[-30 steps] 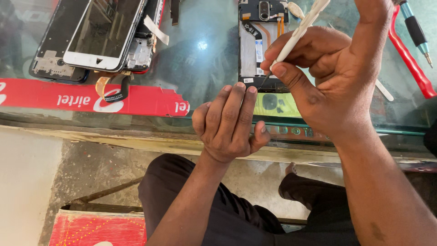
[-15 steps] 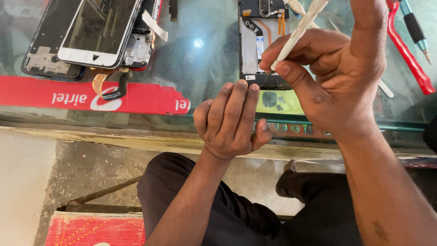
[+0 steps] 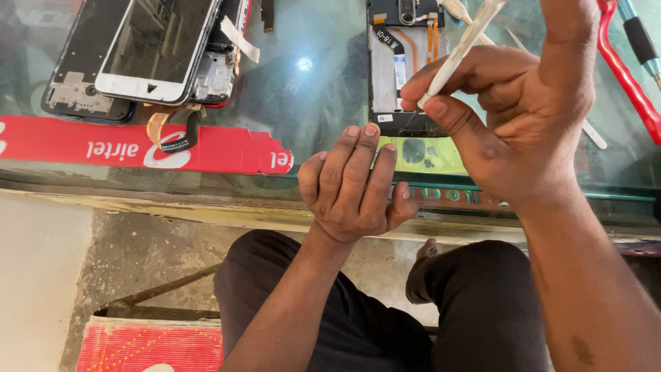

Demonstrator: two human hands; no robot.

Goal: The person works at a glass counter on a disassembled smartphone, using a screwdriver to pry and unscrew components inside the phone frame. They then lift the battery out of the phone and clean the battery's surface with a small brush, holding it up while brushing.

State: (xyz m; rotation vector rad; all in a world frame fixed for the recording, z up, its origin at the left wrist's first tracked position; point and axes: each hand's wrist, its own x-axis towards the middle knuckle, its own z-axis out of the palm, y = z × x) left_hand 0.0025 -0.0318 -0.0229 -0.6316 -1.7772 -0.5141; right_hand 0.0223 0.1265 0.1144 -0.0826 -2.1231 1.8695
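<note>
An opened phone body [image 3: 403, 65] with orange flex cables lies on the glass counter [image 3: 310, 83], its insides facing up. My right hand [image 3: 516, 110] hovers just right of it and pinches a thin white plastic tool [image 3: 463, 47], which slants up over the phone. My left hand [image 3: 351, 186] rests palm down on the counter's front edge, fingers together and pointing at the phone's lower end, holding nothing.
Stacked phone parts lie at the far left: a white-framed screen [image 3: 155, 48] over a dark frame [image 3: 82, 69], with a loose flex cable [image 3: 172, 131]. A red strip [image 3: 138, 148] runs along the counter front. A red-handled tool [image 3: 626, 72] and a screwdriver [image 3: 640, 38] lie at right.
My left hand has slid slightly up and right toward the phone's lower end. My right hand with the white tool has stayed above the phone, shifting only a little.
</note>
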